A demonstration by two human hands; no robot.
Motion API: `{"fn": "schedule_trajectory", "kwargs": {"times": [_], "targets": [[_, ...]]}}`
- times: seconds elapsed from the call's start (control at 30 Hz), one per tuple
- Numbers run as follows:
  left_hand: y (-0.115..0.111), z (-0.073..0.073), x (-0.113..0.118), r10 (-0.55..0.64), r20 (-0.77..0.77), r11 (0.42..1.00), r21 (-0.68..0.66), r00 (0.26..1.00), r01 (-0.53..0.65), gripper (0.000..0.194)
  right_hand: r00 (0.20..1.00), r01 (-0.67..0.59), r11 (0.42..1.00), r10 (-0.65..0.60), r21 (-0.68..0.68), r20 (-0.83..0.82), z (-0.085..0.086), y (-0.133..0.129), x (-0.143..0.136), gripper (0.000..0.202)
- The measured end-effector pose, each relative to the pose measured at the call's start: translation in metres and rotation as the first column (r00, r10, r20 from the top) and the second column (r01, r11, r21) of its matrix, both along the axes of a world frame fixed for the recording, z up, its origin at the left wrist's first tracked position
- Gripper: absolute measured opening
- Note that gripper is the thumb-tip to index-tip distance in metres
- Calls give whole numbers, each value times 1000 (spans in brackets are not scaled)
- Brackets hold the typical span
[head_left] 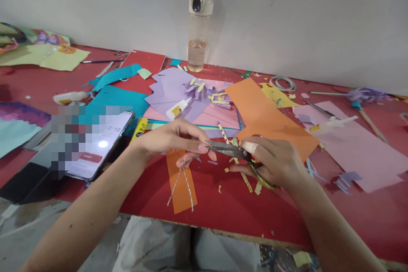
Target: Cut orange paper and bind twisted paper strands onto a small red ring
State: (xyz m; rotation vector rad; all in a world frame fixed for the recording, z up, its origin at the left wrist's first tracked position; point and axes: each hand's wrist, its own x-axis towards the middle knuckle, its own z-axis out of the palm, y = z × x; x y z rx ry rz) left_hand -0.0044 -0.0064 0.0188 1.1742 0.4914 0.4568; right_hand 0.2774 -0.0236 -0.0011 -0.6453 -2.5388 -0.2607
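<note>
My left hand (181, 140) is closed, its fingertips pinching a thin white string (188, 182) whose two ends dangle below it. Behind the string is an orange paper strip (178, 202); whether the fingers also hold it I cannot tell. My right hand (270, 157) grips a pair of scissors (228, 149) by its brass-coloured handles. The blades point left, their tips at my left thumb and fingers, and whatever lies between them is too small to make out.
On the red table (229, 216) lie an orange sheet (270, 114), pink paper (360, 148), purple paper (168, 89), a glue bottle (178, 109) and scraps. A phone (98, 148) leans at left beside a yellow glue stick (139, 129). A water bottle (197, 29) stands by the wall.
</note>
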Motion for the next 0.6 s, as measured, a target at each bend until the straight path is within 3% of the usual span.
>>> {"fn": "schedule_trajectory", "kwargs": {"times": [0.6], "targets": [[0,-1,-1,-26,19,1000,-7,999,26,13,1000,-10,1000,10,-10,-1,0,-1,-1,23]]}}
